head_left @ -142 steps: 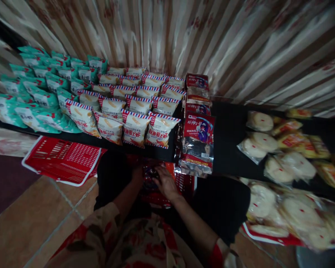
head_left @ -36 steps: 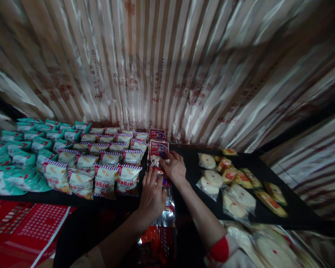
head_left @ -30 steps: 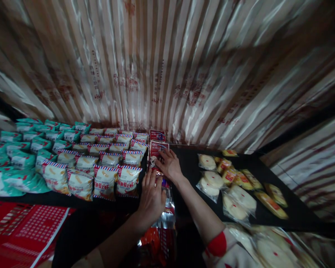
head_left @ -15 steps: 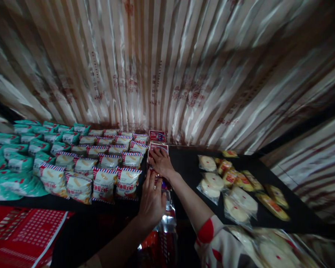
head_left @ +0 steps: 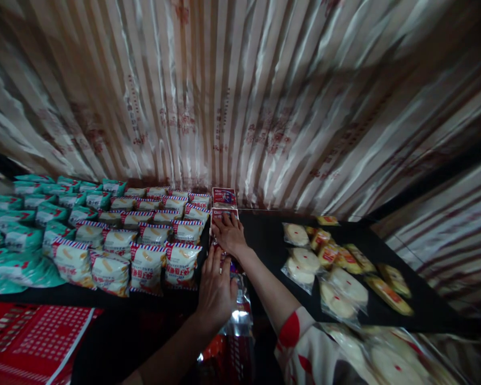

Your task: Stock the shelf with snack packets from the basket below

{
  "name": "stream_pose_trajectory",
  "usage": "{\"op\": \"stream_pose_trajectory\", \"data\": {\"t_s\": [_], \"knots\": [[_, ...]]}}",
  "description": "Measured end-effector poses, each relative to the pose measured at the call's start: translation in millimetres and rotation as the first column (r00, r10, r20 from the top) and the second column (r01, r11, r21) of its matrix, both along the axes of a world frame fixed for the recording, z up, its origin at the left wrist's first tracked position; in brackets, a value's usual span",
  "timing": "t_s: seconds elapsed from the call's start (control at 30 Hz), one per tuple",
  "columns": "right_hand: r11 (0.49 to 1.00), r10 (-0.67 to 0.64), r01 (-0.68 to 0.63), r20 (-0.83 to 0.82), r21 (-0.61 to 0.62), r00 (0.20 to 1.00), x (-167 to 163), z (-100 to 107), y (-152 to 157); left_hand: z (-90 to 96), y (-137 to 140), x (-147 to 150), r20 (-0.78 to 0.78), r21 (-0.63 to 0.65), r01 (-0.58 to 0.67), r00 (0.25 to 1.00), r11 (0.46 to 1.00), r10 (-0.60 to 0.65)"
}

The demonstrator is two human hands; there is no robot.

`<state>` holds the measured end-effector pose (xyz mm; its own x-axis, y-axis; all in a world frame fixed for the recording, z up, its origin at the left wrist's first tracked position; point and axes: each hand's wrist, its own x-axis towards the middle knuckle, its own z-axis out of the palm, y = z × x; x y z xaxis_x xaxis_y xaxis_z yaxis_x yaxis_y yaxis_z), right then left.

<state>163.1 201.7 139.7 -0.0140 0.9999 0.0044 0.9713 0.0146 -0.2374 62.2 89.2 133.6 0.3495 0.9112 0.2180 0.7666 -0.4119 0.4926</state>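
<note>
Single view fr. cam worn on my head, facing fwd & down; my L hand (head_left: 217, 291) and R hand (head_left: 229, 235) nr. ctr., forearms (head_left: 270, 286) up fr. bottom edge; blk. table (head_left: 260, 230) close, across lower half; striped curtain (head_left: 240, 107) beyond, filling upper half

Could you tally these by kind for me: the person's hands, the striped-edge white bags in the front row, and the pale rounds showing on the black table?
Hands, left hand and right hand: 2
White bags in the front row: 4
Pale rounds showing on the black table: 5
Total: 11
</note>
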Motion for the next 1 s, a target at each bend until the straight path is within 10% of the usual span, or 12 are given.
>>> {"op": "stream_pose_trajectory", "data": {"t_s": [0.43,0.7,0.8,0.9,1.0], "knots": [[0.931,0.131,-0.031,-0.253,0.364,0.959,9,7,-26,7.9,-12,-10,0.138,0.209,0.058,0.987,0.976,-0.087],[0.835,0.175,0.2,-0.592,0.513,0.786,9,20,-146,-18.3,-93,-59,0.39,0.372,0.422,0.737,0.827,-0.552],[0.842,0.275,0.124,-0.615,0.525,0.739,1,5,-208,-55.8,-126,-86,0.334,0.104,0.521,0.784,0.847,-0.523],[0.869,0.404,-0.115,-0.555,0.481,0.727,-18,-21,-253,-93.0,-142,-107,0.283,-0.354,0.336,0.928,0.873,-0.243],[0.947,0.313,-0.287,-0.626,0.147,0.714,-44,-53,-269,-121.6,-136,-116,0.192,-0.665,0.088,0.98,0.741,0.056]]}}
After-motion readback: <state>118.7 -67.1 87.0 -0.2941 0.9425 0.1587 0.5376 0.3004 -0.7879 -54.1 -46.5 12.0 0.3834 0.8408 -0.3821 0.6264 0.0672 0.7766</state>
